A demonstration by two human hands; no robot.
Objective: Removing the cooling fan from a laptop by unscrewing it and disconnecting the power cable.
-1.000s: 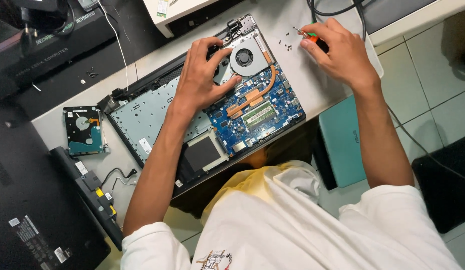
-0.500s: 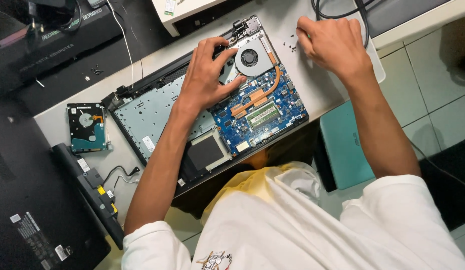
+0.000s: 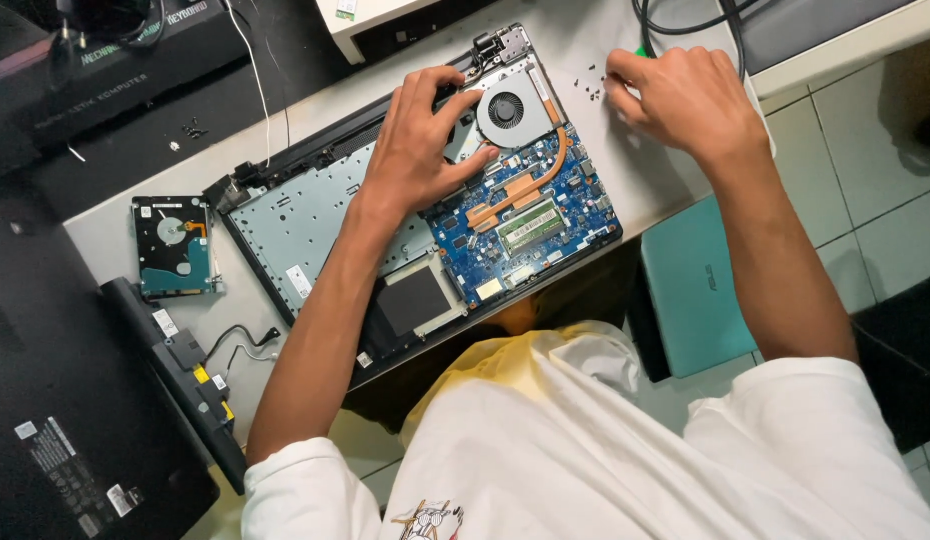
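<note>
The left hand stays spread flat on the opened laptop's motherboard beside the cooling fan, while the right hand, earlier showing a green-tipped screwdriver, has now closed over it near the loose screws.

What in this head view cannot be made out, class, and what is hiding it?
- Whatever the right hand holds: curled fingers cover all but a green tip.
- The part of the opened laptop under the left hand.
- The loose screws: too small to count.
- The cables: cut off by the top edge.
</note>
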